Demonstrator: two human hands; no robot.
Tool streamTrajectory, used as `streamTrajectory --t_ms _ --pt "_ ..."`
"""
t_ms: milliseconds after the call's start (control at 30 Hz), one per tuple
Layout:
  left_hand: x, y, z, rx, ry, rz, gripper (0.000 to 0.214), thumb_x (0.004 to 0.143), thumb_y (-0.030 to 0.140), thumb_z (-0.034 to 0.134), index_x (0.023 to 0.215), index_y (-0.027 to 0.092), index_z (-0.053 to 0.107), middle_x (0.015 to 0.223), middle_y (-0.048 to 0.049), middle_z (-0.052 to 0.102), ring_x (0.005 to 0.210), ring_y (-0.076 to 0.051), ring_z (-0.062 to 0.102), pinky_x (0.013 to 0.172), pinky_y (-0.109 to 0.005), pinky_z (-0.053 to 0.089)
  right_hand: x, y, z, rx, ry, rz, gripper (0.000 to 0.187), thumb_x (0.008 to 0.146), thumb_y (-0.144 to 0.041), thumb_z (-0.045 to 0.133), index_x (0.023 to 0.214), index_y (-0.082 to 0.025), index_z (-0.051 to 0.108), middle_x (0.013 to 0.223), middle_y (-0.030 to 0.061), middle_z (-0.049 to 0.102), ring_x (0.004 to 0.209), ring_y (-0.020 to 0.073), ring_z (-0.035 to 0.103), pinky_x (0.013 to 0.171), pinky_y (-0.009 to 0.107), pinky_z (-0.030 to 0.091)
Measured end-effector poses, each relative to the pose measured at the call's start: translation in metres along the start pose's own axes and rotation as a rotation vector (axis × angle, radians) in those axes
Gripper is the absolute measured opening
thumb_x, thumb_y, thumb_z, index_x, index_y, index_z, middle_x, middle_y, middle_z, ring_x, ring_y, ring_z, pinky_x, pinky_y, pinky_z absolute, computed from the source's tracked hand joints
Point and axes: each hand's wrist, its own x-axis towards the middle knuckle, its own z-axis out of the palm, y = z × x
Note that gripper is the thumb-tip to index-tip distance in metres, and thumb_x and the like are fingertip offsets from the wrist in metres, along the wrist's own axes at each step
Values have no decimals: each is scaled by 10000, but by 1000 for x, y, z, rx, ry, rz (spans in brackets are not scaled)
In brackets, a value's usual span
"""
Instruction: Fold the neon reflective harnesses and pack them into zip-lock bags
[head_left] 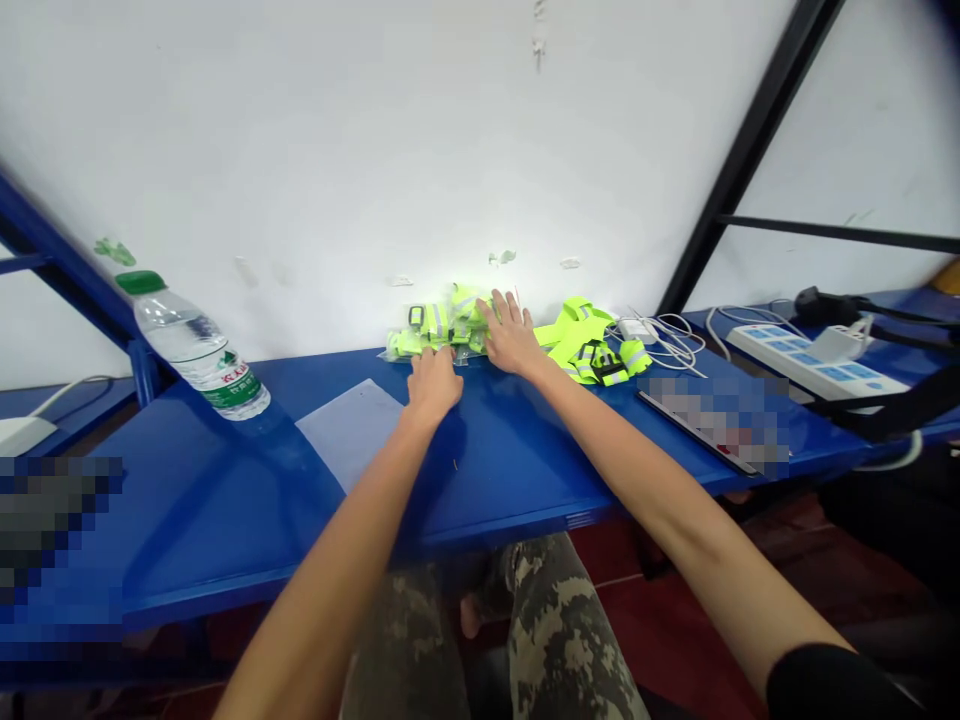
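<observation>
A pile of neon-yellow reflective straps in clear bags (431, 325) lies against the white wall on the blue table (225, 480). My left hand (433, 383) rests at the pile's front edge, fingers curled onto a bag. Spread flat, my right hand (510, 335) presses on the pile's right end. A loose neon-yellow strap harness (589, 345) with black buckles lies just right of that hand.
A water bottle (199, 350) lies tilted at the left. A clear flat plastic bag (352, 425) sits near the left forearm. White cables (667, 340), a white power strip (814, 360) and a blurred flat item (716, 415) are at the right. A black frame post (739, 160) slants up.
</observation>
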Motion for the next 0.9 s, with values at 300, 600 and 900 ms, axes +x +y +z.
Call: streamTrajectory --t_ms 300,600,900 --pt "14 -69 -8 152 -374 141 562 859 329 585 1396 197 491 1250 -166 582 1187 -329 571 982 -415 466 -45 14 -20 56 137 37 533 904 -147 363 1431 -86 422 1422 187 504 1312 312 428 1087 470 358" --pt "19 -1 31 24 -167 163 312 930 246 454 1175 140 615 1140 -193 635 1049 -320 639 873 -396 486 -64 25 -25 -135 -7 458 394 913 -333 462 1236 -125 549 1315 232 536 1243 398 458 951 566 412" --pt "9 22 60 -395 100 171 233 852 248 539 1054 159 613 843 -57 650 851 -212 632 824 -327 487 -70 -8 -30 142 33 137 291 960 -290 391 1048 -167 640 1054 119 681 984 235 635 872 328 479"
